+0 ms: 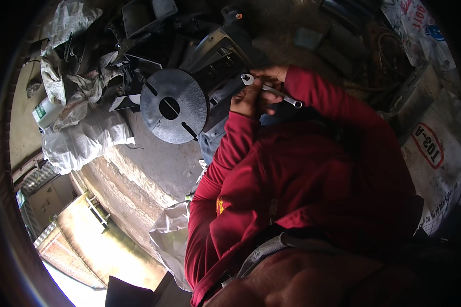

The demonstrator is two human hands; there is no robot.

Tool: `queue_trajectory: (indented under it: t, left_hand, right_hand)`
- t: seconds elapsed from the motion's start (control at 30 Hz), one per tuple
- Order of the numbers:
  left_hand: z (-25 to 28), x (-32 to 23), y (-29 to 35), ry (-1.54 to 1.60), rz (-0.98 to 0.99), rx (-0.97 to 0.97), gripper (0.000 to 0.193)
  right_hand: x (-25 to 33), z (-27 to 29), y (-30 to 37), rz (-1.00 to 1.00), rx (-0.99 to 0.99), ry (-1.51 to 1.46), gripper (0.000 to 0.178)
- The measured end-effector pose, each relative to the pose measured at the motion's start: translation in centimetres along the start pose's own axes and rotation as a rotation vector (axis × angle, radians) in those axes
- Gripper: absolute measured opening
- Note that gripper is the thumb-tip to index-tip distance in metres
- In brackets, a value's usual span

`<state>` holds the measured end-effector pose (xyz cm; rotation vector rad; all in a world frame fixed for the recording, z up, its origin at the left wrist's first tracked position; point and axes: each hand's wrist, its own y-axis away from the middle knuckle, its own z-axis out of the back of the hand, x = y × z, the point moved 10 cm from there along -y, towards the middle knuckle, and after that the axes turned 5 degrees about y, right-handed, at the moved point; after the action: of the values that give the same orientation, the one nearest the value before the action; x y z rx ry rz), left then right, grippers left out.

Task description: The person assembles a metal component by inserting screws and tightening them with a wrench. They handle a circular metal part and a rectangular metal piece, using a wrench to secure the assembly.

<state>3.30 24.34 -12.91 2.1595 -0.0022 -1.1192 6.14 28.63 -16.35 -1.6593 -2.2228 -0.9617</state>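
A shiny metal wrench (281,95) lies slantwise across my two hands. My left hand (247,101) is closed round its middle, close to the open-jaw end. The ring end sticks out to the right, past the fingers. My right hand (274,73) is just beyond, beside the jaw end, with its fingers partly hidden behind my left hand. Whether it grips anything is hidden. Left of the hands stands a round grey metal disc (187,88) with a centre hole and slots. Dark machine parts (213,51) adjoin the disc; shadow hides their detail.
White plastic bags (87,143) and a heap of dark parts (138,25) are at the left and far left. On the right lie a printed white sack (438,148) and another plastic bag (420,28). A pale bag (171,233) sits by my left elbow.
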Motion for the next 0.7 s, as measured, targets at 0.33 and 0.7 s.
queue_trajectory:
  t: [0.33, 0.7]
  left_hand:
    - [2.8, -1.7, 0.5, -0.055, -0.087, -0.041, 0.037]
    - [1.4, -1.0, 0.6, -0.055, -0.118, -0.017, 0.034]
  right_hand:
    - [0.3, 1.5, 0.2, 0.017, -0.188, -0.131, 0.032]
    - [-0.1, 1.7, -0.1, 0.011, -0.154, -0.138, 0.036]
